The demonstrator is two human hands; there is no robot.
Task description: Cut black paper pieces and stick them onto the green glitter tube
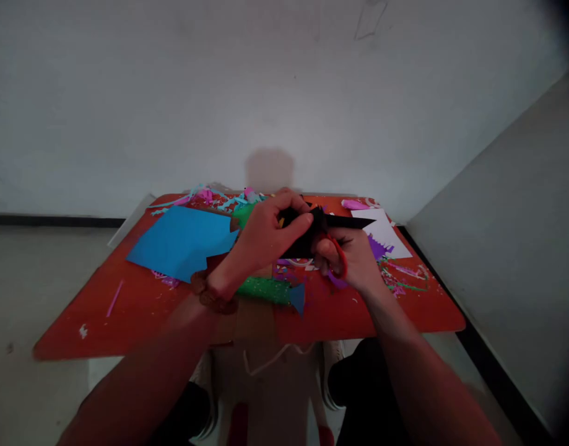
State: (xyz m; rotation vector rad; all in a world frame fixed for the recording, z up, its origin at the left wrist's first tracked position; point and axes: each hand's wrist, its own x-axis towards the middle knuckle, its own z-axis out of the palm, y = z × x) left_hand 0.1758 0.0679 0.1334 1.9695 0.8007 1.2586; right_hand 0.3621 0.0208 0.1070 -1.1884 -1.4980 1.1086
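My left hand (275, 229) pinches a piece of black paper (299, 249) above the middle of the table. Close beside it, my right hand (347, 251) is wrapped round red-handled scissors (340, 259), with fingers in the loops. The scissor blades are hard to make out against the dark paper. A pointed black strip (351, 221) sticks out to the right above my right hand. Below my left hand lies a green glittery piece (265, 290) with a blue pointed end (298, 298).
A large blue sheet (177, 241) lies on the red table (325, 316) at left. White paper (381, 232) and a purple scrap (379, 246) are at right. Coloured shreds (219, 199) line the back edge. A wall (195, 111) stands behind the table.
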